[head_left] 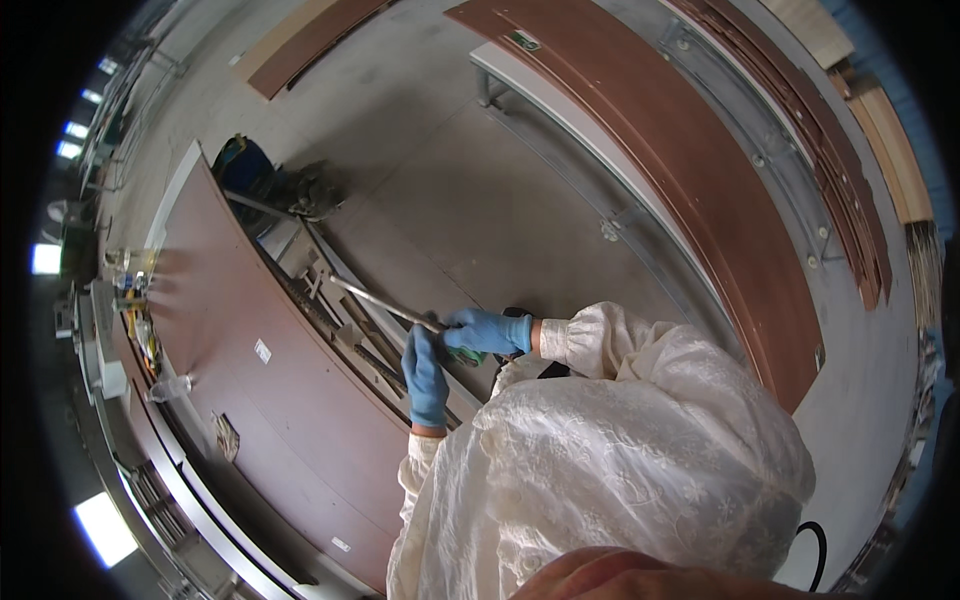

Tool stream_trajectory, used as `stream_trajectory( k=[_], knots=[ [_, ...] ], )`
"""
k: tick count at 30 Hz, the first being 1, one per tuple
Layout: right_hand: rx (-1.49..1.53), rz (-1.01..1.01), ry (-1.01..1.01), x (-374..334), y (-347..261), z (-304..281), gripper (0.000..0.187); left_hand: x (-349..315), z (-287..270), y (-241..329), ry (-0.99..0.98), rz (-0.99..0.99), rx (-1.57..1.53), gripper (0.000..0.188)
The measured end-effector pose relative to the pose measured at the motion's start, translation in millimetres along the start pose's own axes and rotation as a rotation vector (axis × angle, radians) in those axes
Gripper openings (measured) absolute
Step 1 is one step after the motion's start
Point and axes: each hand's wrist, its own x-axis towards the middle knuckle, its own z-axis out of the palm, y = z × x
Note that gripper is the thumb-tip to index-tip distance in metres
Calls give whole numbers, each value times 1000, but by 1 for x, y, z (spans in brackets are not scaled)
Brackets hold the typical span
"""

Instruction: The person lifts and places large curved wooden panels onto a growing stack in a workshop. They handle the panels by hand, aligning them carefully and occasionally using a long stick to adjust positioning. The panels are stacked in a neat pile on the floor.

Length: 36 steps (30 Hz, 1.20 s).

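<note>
While the left side is filled by a broad brown panel (310,425), a slender rod (380,301) is held beside its edge, apparently being positioned; a steady grip is called for. Its near end is clasped by the curled, blue-gloved right hand (486,332); how closed the adjacent left hand (427,382) is cannot be told.

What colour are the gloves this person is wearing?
Both gloves are light blue, seen best in the head view.
</note>
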Motion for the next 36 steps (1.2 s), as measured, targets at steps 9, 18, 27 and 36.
stream_trajectory(
  k=[9, 18, 27, 36],
  knots=[
    [30, 81, 61, -33, 28, -17, 26, 24, 43, -26, -93, 85, -148, 40],
    [46, 123, 68, -77, -3, -64, 36, 59, 69, -28, -3, 119, -321, 40],
    [30, 115, 29, -131, 28, -161, 36, 129, 97, -39, -43, -49, -381, 36],
    [-210, -31, 375, -168, 37, -194, 38, 125, 215, -57, -486, -316, -279, 58]
  ],
)
